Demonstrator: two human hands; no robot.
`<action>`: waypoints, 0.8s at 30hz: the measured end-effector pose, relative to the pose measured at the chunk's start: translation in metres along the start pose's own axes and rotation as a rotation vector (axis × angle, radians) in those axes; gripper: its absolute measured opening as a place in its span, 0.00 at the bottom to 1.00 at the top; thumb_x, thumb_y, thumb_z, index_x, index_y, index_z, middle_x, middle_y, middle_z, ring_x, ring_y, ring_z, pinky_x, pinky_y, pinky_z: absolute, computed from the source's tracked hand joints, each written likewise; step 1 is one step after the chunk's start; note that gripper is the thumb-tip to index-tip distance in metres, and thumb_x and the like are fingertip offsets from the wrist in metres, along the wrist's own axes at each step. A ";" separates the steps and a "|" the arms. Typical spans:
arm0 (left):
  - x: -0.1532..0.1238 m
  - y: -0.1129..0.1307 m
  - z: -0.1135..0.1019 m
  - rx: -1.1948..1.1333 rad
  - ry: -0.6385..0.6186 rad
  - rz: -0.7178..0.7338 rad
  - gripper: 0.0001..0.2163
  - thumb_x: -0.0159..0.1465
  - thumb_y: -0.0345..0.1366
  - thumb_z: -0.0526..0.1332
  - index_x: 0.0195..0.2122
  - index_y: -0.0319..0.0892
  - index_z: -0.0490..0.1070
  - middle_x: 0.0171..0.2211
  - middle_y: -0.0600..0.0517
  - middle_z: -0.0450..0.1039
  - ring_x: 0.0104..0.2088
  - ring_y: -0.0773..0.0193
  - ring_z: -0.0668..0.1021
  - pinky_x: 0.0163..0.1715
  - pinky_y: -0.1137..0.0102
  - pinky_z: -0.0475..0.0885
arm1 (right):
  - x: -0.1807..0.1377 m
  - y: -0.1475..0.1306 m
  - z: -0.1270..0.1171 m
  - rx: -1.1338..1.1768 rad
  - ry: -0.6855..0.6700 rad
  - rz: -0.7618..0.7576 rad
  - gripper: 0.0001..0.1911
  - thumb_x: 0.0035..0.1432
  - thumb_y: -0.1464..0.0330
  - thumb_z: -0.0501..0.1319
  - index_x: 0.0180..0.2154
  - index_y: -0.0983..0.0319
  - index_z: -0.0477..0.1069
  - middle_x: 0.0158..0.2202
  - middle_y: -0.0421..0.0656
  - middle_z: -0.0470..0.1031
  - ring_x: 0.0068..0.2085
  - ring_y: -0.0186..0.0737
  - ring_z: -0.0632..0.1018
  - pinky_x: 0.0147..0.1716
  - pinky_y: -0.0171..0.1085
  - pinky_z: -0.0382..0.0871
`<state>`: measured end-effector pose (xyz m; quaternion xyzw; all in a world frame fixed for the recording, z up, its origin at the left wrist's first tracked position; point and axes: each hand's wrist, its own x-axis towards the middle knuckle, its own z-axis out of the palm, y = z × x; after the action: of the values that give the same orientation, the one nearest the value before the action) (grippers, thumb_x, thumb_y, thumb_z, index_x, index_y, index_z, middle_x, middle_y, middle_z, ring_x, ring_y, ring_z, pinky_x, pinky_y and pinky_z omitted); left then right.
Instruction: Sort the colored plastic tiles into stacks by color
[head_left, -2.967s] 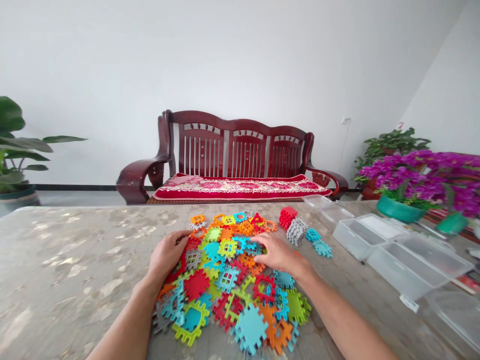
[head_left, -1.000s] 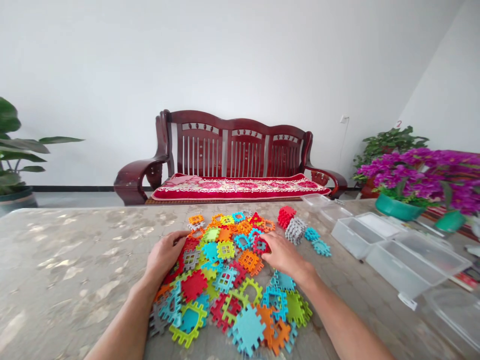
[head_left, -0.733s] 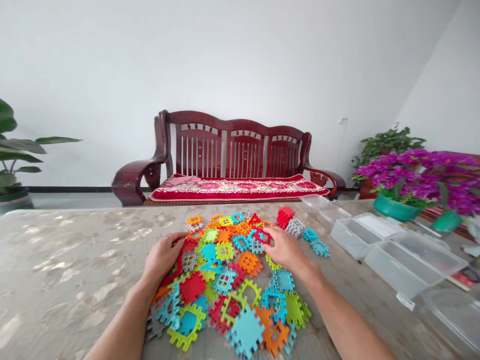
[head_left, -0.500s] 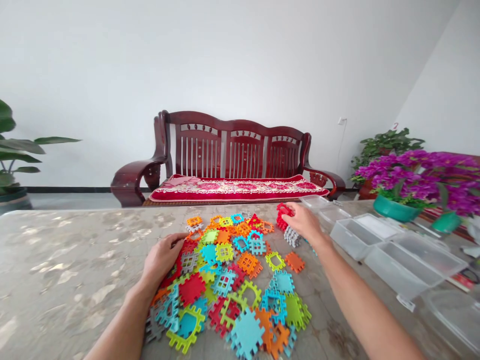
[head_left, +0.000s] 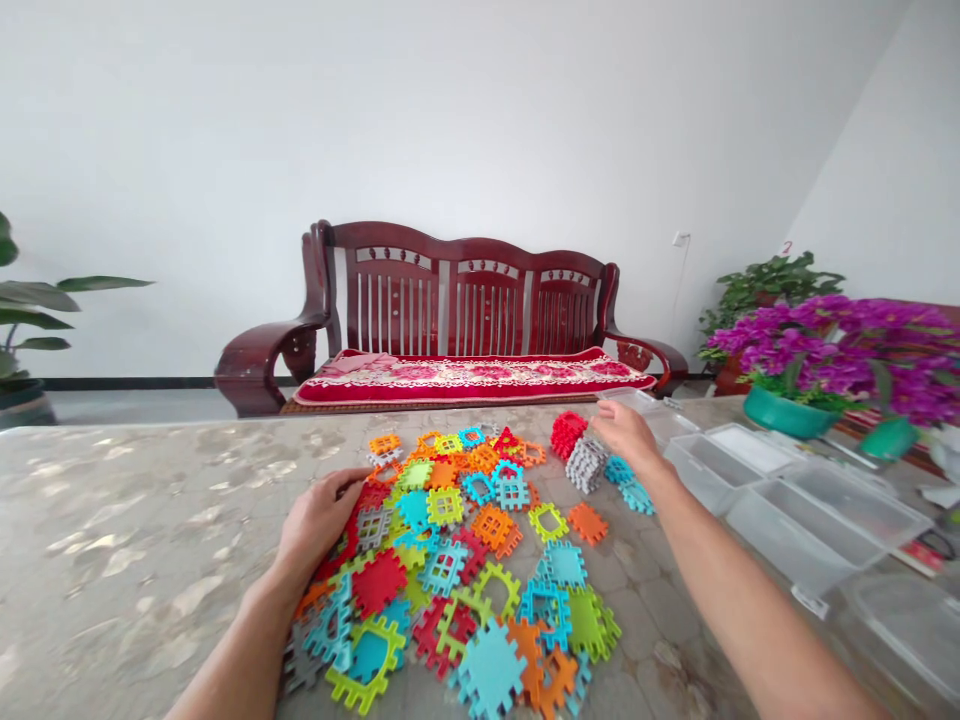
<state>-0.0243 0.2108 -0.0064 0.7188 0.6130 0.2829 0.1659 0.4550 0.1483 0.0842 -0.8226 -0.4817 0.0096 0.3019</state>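
A loose pile of interlocking plastic tiles in several colours lies before me, among them a red tile (head_left: 380,582), a light blue tile (head_left: 489,670) and an orange window tile (head_left: 493,526). My left hand (head_left: 324,512) rests at the pile's left edge, fingers stretched out over red tiles, their tips partly hidden. To the right of the pile stand a stack of red tiles (head_left: 568,434) and, nearer me, a stack of grey tiles (head_left: 586,464). Just right of both stacks hovers my right hand (head_left: 627,436), open and apart from the red stack. Blue tiles (head_left: 636,497) lie below that wrist.
Clear plastic compartment boxes (head_left: 806,548) occupy the table's right side. Behind them stand purple flowers in a green pot (head_left: 787,412). A dark red wooden bench (head_left: 315,290) is beyond the table (head_left: 150,560), and a leafy plant (head_left: 34,320) is at the left.
My right hand has let go of the red tiles, now resting as a stack, and moved slightly right. The blue tiles beside the grey stack show more fully. My left hand stays at the pile.
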 end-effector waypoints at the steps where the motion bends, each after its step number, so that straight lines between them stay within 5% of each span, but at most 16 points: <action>1: 0.000 0.000 0.000 0.003 -0.001 -0.003 0.19 0.64 0.45 0.51 0.48 0.49 0.79 0.50 0.52 0.80 0.49 0.55 0.79 0.50 0.66 0.71 | 0.000 0.012 0.000 0.036 0.029 0.012 0.25 0.56 0.63 0.59 0.56 0.59 0.71 0.52 0.46 0.79 0.51 0.47 0.79 0.51 0.42 0.70; 6: 0.001 0.001 0.001 0.006 0.009 -0.006 0.20 0.64 0.45 0.52 0.48 0.49 0.79 0.48 0.52 0.81 0.47 0.56 0.80 0.45 0.68 0.73 | -0.016 0.072 0.010 0.017 0.061 0.014 0.24 0.54 0.67 0.58 0.54 0.58 0.73 0.51 0.46 0.79 0.50 0.47 0.79 0.51 0.43 0.71; 10: 0.001 0.001 0.000 0.002 0.020 0.014 0.20 0.63 0.45 0.52 0.48 0.49 0.79 0.48 0.51 0.81 0.47 0.56 0.80 0.46 0.68 0.72 | -0.033 0.101 0.023 -0.144 -0.031 -0.138 0.28 0.52 0.70 0.60 0.56 0.59 0.72 0.56 0.48 0.76 0.56 0.52 0.76 0.56 0.47 0.67; 16: 0.002 0.002 -0.001 0.018 0.012 0.020 0.20 0.63 0.45 0.52 0.48 0.48 0.79 0.49 0.50 0.80 0.48 0.54 0.80 0.47 0.67 0.72 | -0.031 0.109 0.032 -0.241 -0.159 -0.297 0.32 0.51 0.73 0.58 0.60 0.64 0.68 0.66 0.54 0.63 0.65 0.54 0.65 0.64 0.50 0.56; 24: 0.003 -0.002 -0.001 0.019 0.003 0.014 0.20 0.64 0.45 0.52 0.49 0.49 0.79 0.48 0.51 0.81 0.48 0.54 0.80 0.45 0.67 0.72 | -0.034 0.102 0.031 -0.116 -0.266 -0.339 0.27 0.54 0.74 0.50 0.55 0.62 0.71 0.57 0.49 0.74 0.58 0.45 0.74 0.60 0.44 0.62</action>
<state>-0.0263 0.2140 -0.0067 0.7243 0.6108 0.2790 0.1560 0.5080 0.0999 -0.0020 -0.7374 -0.6483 0.0395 0.1853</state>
